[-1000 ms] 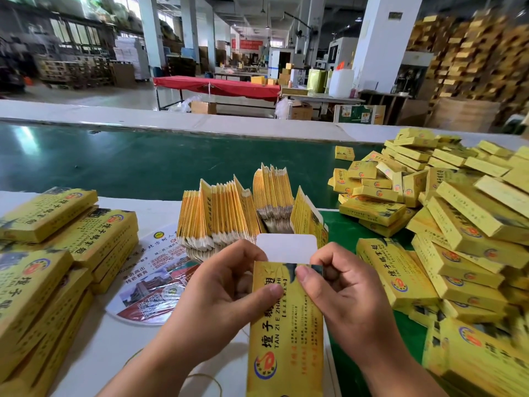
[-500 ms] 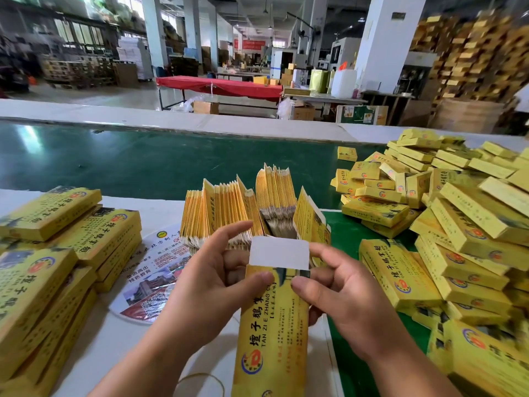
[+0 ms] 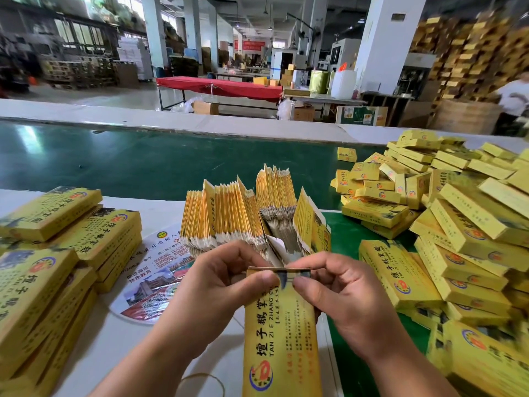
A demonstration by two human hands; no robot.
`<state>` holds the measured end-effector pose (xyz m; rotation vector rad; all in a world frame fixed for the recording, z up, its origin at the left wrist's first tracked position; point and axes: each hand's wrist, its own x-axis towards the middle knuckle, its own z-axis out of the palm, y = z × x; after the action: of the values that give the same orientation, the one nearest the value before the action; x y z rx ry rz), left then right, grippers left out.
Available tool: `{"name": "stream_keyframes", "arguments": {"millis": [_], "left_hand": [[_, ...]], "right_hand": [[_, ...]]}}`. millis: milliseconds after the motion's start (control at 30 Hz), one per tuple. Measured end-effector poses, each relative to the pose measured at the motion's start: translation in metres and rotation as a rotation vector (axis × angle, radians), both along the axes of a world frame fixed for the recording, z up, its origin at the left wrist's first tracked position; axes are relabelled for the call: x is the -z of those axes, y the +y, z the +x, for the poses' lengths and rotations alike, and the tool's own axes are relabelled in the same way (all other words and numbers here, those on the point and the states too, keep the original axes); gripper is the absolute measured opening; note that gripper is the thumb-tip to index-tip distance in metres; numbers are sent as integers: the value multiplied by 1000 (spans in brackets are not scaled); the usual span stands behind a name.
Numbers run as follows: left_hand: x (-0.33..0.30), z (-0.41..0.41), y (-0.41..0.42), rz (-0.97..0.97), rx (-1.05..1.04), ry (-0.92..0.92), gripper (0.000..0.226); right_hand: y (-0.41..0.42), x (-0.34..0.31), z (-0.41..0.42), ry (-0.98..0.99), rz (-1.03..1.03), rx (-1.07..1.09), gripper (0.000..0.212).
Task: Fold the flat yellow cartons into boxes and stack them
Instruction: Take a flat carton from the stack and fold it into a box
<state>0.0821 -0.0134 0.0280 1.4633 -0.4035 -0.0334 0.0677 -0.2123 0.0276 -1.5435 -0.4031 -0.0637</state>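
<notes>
The left hand [image 3: 217, 285] and the right hand [image 3: 340, 290] hold one yellow carton [image 3: 282, 333] between them, in front of the person and above the near edge of the white table [image 3: 120, 351]. Both thumbs press on the printed face near the far end, and the other fingers are curled around the sides, so each hand grips the carton. The end flap [image 3: 279, 269] at the far end lies folded down and shows only as a thin edge; I judge that this end is nearly closed. Whether the near end is closed, I cannot tell, because it runs out of view.

Much of the work looks done. A large heap of folded boxes [image 3: 458, 224] lies on the right, on the green belt [image 3: 114, 164], loosely piled more than stacked. On the left, neater stacks of boxes [image 3: 57, 253] stand on the table.

Much is also left. Just behind the hands, a thick bundle of flat cartons [image 3: 237, 216] stands on edge, not yet folded. A printed round fan [image 3: 154, 276] lies under it, beside the left stacks. I judge the task to be somewhere in the middle: this box needs its finishing and its place on a stack, then the bundle waits.
</notes>
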Motion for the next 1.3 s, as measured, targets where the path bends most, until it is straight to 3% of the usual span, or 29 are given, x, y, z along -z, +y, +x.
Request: {"name": "stream_keyframes", "arguments": {"millis": [100, 367, 533, 667, 733, 933, 1133, 1300], "left_hand": [[-2, -1, -1, -12, 18, 57, 37], [-6, -4, -1, 78, -25, 92, 16], [-7, -7, -3, 117, -59, 97, 9], [-8, -12, -8, 105, -128, 124, 19], [-7, -15, -12, 223, -235, 33, 21], [-1, -29, -27, 771, -414, -263, 73], [7, -27, -26, 867, -435, -358, 71], [4, -27, -25, 915, -382, -416, 86]], "right_hand": [[1, 2, -1, -5, -43, 27, 27], [1, 3, 0, -27, -115, 84, 32], [3, 4, 0, -25, -131, 86, 15], [7, 5, -4, -135, -214, 174, 12], [11, 6, -7, -182, -210, 253, 13], [20, 6, -11, -280, -201, 483, 11], [22, 6, -11, -166, -217, 386, 13], [18, 2, -10, -173, -127, 435, 22]]}}
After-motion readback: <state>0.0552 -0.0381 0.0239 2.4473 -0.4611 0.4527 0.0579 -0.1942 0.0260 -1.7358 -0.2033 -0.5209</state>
